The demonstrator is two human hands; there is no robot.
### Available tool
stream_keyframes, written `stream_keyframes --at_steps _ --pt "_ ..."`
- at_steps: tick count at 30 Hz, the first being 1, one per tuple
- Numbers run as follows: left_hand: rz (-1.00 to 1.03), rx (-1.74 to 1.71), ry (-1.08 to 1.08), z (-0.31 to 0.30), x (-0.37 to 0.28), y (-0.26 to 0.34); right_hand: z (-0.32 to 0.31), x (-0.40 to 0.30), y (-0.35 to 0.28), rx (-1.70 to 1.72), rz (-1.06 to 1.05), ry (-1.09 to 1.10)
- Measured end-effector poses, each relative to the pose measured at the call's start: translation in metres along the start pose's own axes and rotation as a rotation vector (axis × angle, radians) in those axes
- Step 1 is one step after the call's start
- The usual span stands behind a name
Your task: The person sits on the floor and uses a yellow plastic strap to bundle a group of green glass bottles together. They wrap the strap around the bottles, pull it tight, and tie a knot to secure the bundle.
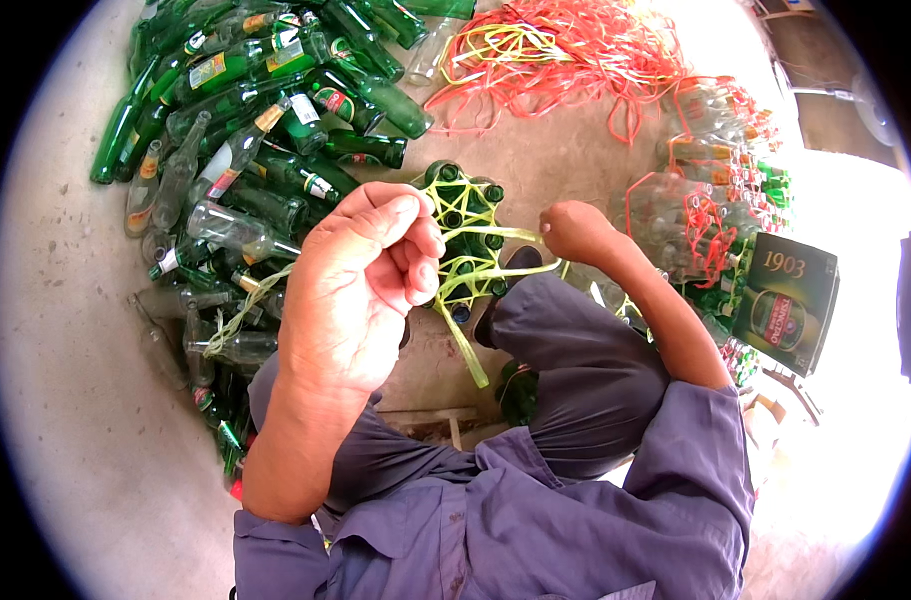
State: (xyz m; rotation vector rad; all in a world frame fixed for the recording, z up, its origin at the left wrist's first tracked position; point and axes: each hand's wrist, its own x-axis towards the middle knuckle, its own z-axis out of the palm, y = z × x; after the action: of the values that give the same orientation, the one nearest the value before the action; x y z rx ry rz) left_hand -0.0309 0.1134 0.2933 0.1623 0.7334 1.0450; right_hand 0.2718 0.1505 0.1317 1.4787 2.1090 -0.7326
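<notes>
Between my knees a cluster of green glass bottles (453, 219) stands upright, with yellow-green plastic strap (463, 279) woven around the necks. My right hand (579, 234) is closed in a fist at the right of the cluster, on one length of this strap stretched across the bottles. Raised close to the camera, my left hand (358, 277) has thumb and forefinger pressed together and the other fingers curled. It hides the cluster's left side, and whether strap is in its pinch cannot be told. A loose strap end (467, 356) hangs toward me.
Loose bottles (275, 150) are piled at the left, with a twisted strap bundle (249, 315) over some. Red straps (560, 67) lie heaped at the back. At the right stand strapped clear bottles (673, 210) and a dark beer carton (785, 300). My shoe (527, 257) is beside the cluster.
</notes>
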Motion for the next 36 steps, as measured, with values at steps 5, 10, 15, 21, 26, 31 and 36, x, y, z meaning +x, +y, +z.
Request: stream_keyframes --at_steps 5,10,15,21,26,31,36 --pt "0.007 -0.011 -0.003 -0.001 0.0 0.0 0.009 0.004 0.016 -0.032 0.064 0.059" --pt "0.01 -0.004 -0.007 -0.001 0.0 -0.002 -0.025 -0.002 -0.015 0.113 -0.095 0.301" --pt "-0.001 0.004 0.014 0.002 0.0 -0.003 -0.037 -0.009 -0.071 0.137 -0.52 0.527" --pt "-0.023 0.017 0.014 0.005 0.004 -0.007 -0.02 0.001 -0.106 -0.103 -0.427 0.166" --pt "-0.01 0.028 0.021 0.004 0.006 -0.007 -0.017 0.006 -0.116 -0.097 -0.378 0.11" --pt "-0.048 0.037 -0.028 0.006 0.01 -0.006 -0.016 0.012 -0.114 -0.071 -0.387 0.096" --pt "-0.062 0.043 -0.021 0.007 0.014 -0.01 -0.02 0.015 -0.116 -0.097 -0.357 0.051"
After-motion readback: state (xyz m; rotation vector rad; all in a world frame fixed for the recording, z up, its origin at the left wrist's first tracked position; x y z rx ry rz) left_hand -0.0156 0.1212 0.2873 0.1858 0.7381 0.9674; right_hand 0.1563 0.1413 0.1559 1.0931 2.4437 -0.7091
